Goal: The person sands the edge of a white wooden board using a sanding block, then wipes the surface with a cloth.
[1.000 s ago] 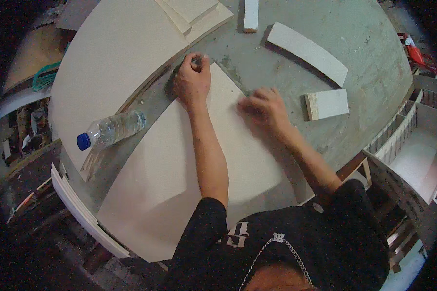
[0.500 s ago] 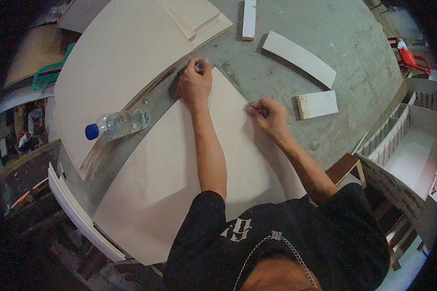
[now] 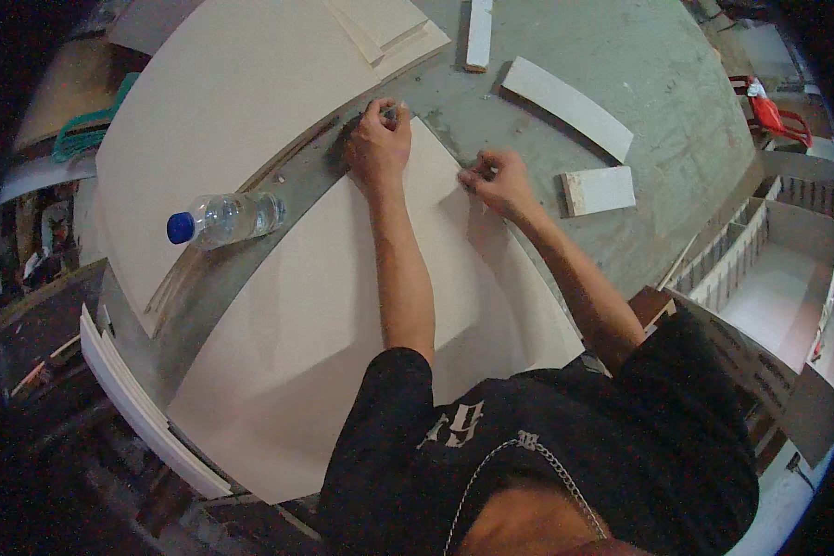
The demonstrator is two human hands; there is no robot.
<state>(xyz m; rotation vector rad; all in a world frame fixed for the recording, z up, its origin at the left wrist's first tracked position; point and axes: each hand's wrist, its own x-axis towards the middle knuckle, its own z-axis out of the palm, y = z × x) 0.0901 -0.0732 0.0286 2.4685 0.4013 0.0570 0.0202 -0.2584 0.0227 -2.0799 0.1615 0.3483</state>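
Observation:
A large pale board (image 3: 278, 361) lies on the grey tabletop in front of me, its narrow far corner pointing away. At that corner's left side, my left hand (image 3: 378, 148) is closed, with something small and dark showing between thumb and fingers. My right hand (image 3: 502, 188) is pinched at the board's right edge, a little nearer to me than the left one. What its fingertips hold, if anything, is too small to tell. Both forearms reach across the board and cast shadows on it.
A clear bottle with a blue cap (image 3: 236, 221) lies left of my board, by a stack of pale sheets (image 3: 222, 102). Beyond my right hand lie a curved white strip (image 3: 567, 109), a white block (image 3: 600, 191) and a narrow piece (image 3: 478, 35). White open boxes (image 3: 769, 278) stand right.
My right hand has slid away from me and leftward along the board's edge, closer to the far corner. The left hand stays at the corner, barely shifted. The view has tilted slightly.

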